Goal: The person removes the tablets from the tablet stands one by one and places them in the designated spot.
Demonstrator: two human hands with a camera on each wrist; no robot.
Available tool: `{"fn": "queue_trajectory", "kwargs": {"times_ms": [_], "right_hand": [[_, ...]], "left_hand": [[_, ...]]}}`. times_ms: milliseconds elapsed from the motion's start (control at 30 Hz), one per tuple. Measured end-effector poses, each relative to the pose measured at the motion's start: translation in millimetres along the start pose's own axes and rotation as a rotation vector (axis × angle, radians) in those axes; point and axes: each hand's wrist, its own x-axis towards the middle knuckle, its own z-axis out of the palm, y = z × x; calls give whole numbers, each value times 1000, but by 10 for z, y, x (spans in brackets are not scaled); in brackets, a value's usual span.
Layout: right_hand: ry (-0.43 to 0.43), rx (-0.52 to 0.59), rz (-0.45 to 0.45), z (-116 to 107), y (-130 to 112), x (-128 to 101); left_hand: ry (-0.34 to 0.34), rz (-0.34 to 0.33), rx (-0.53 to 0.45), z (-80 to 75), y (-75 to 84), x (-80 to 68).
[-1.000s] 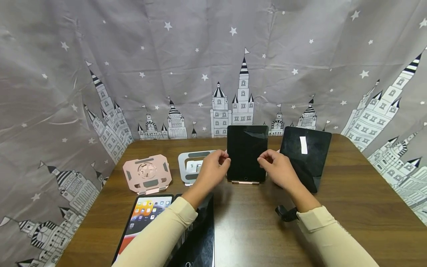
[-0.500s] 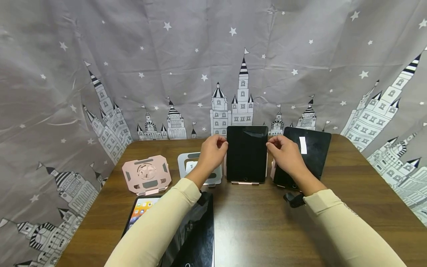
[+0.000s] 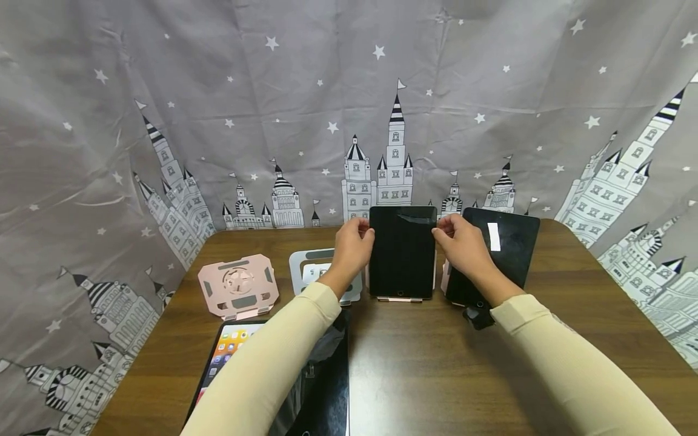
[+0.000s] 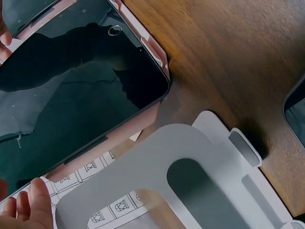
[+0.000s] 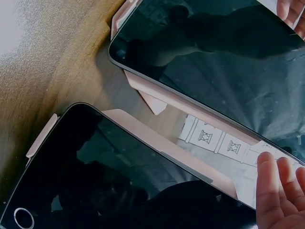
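Well left of the middle tablet (image 3: 402,260), we are seeing a pink stand (image 3: 237,282); to its front left, a lit tablet (image 3: 226,348) and a dark tablet (image 3: 332,387) are lying on the table. Just left of it, a grey stand (image 4: 133,157) is standing, and our left hand (image 3: 351,248) is pinching its left edge between thumb and fingers. The middle tablet itself is leaning upright on its own support (image 4: 143,121). Our right hand (image 3: 463,247) is pinching the right edge, and just right of it another tablet (image 3: 509,239) is leaning, a little turned. We are judging that, if our two hands are pulling unevenly, the middle tablet could twist and slip off its lower lip; also, a wide right wrist could be knocking its right neighbour.
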Motion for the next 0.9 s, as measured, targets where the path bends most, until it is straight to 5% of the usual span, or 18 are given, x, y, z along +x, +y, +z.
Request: {"fn": "queue_trajectory", "kwargs": {"times_ms": [900], "right_hand": [[73, 57, -5, 121, 56, 2]], "left_hand": [[40, -72, -84, 7, 10, 1]]}}
